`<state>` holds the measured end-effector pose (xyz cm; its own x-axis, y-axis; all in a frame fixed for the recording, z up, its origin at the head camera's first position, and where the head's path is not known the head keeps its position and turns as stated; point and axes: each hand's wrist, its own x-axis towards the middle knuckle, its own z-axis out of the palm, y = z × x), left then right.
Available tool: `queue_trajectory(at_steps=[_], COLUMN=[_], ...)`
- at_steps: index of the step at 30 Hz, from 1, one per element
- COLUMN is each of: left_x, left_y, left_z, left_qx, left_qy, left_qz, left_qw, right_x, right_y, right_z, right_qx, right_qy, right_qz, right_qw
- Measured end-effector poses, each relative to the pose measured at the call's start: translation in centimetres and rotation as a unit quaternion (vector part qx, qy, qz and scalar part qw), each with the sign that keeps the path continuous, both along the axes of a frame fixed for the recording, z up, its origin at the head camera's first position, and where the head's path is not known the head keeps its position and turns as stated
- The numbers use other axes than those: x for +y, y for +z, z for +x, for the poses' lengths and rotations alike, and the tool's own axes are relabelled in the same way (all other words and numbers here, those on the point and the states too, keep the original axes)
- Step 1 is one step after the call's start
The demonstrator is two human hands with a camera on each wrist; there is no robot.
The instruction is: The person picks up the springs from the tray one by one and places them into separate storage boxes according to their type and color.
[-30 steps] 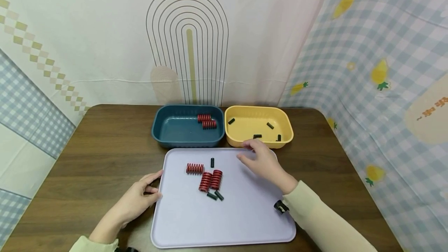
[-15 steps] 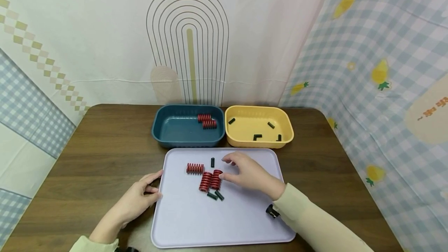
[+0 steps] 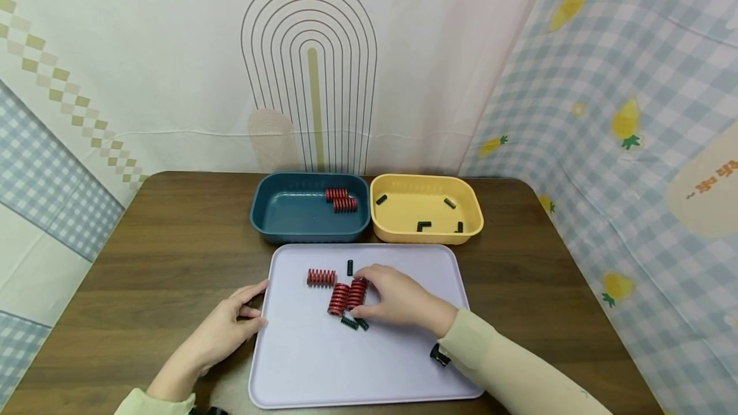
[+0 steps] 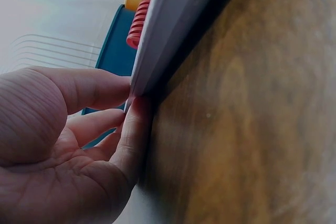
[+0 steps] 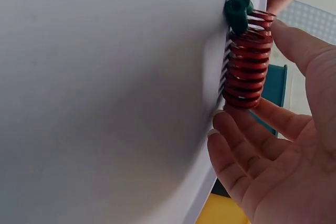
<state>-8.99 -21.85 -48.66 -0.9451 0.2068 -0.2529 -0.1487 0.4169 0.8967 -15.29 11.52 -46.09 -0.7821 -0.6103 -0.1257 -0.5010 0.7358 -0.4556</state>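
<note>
My right hand (image 3: 400,298) spans a thick red coil spring (image 3: 357,294) on the pale lilac tray (image 3: 369,364), thumb by its near end and fingers at its far end. In the right wrist view the spring (image 5: 247,69) lies between the fingers (image 5: 236,135) and the thumb, with dark green springs (image 5: 239,11) close by the thumb. Two more red springs, one upright-lying (image 3: 338,300) and one crosswise (image 3: 321,277), lie to the left. Small dark springs (image 3: 349,323) surround them. My left hand (image 3: 227,325) touches the tray's left edge with its fingertips (image 4: 125,85).
Behind the tray stand a dark blue bin (image 3: 288,229) holding two red springs and a yellow bin (image 3: 423,235) holding several small dark springs. All sits on a brown wooden table (image 3: 190,235) before a hanging cloth (image 3: 426,69).
My right hand has come from the yellow bin's front edge leftward and nearer, down to the red spring on the tray. The left hand stays at the tray's edge.
</note>
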Motion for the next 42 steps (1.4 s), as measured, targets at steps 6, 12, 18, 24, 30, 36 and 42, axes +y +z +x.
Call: queue_trajectory(at_steps=[6, 12, 18, 24, 30, 36, 42], left_x=[0.0, 0.1, 0.0, 0.0, 0.0, -0.1, -0.1], left_y=[0.1, 0.1, 0.2, 0.3, 0.0, 0.1, 0.2], left_z=[0.0, 0.0, 0.0, 0.1, 0.0, 0.0, 0.0], left_qx=[0.001, 0.004, 0.007, 0.015, 0.014, 0.011, 0.018], left_qy=[0.000, -0.001, -0.001, -0.007, -0.005, -0.005, -0.009], left_qz=[-0.004, -0.009, -0.005, 0.006, 0.008, 0.007, 0.009], left_qw=[1.0000, 1.0000, 1.0000, 0.9998, 0.9999, 0.9999, 0.9998], right_x=[-0.2, -0.3, -0.5, -0.5, -0.2, 0.0, -0.2], right_y=[0.0, 0.0, -0.3, -0.5, -0.7, -0.5, -0.1], right_z=[0.3, 0.4, 0.4, 0.4, 0.2, -0.3, -0.7], right_qx=[-0.001, -0.001, 0.006, 0.010, 0.021, 0.039, 0.041], right_qy=[-0.007, -0.015, -0.019, -0.024, -0.023, -0.028, -0.041], right_qz=[0.015, 0.023, 0.019, -0.001, -0.026, -0.045, -0.065], right_qw=[0.9999, 0.9996, 0.9996, 0.9997, 0.9992, 0.9978, 0.9962])
